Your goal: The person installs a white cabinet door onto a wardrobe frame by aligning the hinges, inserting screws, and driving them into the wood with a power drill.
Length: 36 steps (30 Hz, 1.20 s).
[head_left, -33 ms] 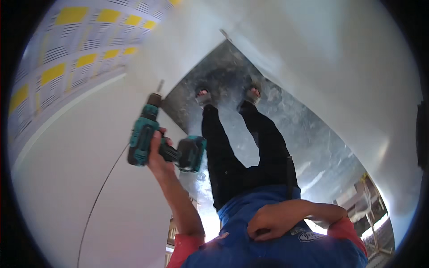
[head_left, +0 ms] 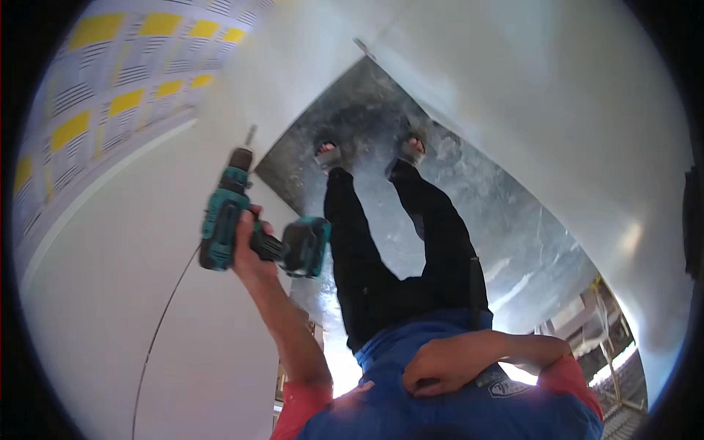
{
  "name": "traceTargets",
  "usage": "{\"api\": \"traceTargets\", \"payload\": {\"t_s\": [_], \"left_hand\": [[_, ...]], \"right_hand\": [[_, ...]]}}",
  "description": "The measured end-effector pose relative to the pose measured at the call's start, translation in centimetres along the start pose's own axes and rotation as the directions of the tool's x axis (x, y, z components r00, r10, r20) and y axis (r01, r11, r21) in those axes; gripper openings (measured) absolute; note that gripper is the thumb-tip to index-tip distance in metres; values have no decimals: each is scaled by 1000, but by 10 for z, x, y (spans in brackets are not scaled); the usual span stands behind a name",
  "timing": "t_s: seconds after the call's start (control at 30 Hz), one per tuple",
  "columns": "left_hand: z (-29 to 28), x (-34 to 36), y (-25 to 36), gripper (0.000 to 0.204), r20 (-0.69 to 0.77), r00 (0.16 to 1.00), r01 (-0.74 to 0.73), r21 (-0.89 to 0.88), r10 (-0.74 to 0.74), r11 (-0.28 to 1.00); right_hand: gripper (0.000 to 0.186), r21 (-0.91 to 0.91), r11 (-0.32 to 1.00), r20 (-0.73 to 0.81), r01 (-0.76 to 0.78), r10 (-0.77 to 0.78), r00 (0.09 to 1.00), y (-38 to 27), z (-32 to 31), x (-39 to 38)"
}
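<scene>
Left hand (head_left: 248, 249) grips 1 teal-black drill (head_left: 221, 224), battery (head_left: 306, 246) right of it. Right hand (head_left: 444, 363) half-curled against blue garment (head_left: 455, 412); can't tell if holding anything.

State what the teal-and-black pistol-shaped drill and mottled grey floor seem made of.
Teal-and-black pistol-shaped drill: probably hard plastic, dull-finished, judging by its moulded contours.
Mottled grey floor: perhaps concrete, smooth and partly shiny, given cloudy patches and bright reflections.

One cordless drill (head_left: 218, 229), one bit (head_left: 251, 136), two grips (head_left: 251, 249) (head_left: 440, 365) and two sandals (head_left: 330, 157) (head_left: 411, 151) show.
</scene>
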<state>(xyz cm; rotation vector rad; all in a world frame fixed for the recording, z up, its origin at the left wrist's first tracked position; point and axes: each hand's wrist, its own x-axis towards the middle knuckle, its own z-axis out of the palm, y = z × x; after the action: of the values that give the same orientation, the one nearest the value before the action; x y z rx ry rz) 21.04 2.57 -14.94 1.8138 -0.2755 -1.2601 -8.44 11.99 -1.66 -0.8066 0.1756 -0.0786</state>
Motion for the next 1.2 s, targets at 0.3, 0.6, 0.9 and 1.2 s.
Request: {"api": "traceTargets", "payload": {"t_s": [0.3, 0.6, 0.9, 1.2], "left_hand": [[47, 205, -152, 31, 201, 979, -29, -11, 31, 1000], [86, 344, -275, 27, 398, 910, -122, -3, 113, 993], [81, 409, -344, 34, 585, 771, -195, -156, 250, 968], [62, 396, -315, 35, 636, 751, -135, -110, 174, 985]], "right_hand": [[8, 413, 896, 98, -165, 137, 986, 204, -132, 57], [16, 51, 907, -300, -417, 413, 860, 384, -481, 71], [11, -473, 741, -858, -477, -265, 439, 504, -607, 56], [15, -828, 434, -487, -354, -245, 838, 572, -475, 149]]}}
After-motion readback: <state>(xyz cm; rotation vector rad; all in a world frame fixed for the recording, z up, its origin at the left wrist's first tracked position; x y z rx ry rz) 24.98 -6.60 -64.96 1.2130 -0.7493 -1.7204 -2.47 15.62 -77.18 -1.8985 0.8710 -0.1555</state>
